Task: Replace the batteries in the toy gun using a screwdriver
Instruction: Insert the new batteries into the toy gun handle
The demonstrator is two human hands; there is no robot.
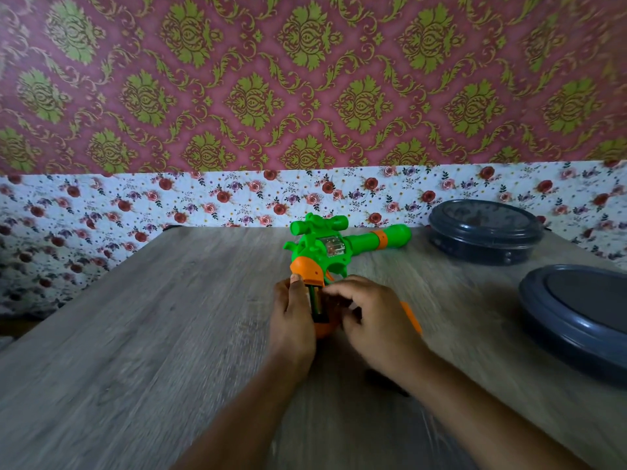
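Note:
A green and orange toy gun (334, 247) lies on the wooden table (152, 334), barrel pointing right, orange grip toward me. The battery compartment (317, 301) in the grip is open, with a battery visible inside. My left hand (293, 317) holds the grip from the left side. My right hand (368, 320) has its fingertips at the compartment on a battery; the pinch itself is blurred. An orange piece (412, 317), partly hidden behind my right hand, lies on the table; I cannot tell whether it is the cover or the screwdriver handle.
A dark round container (485, 232) stands at the back right, and its grey lid (576, 313) lies near the right edge. A small dark object (386, 381) lies under my right wrist. Patterned wallpaper backs the table.

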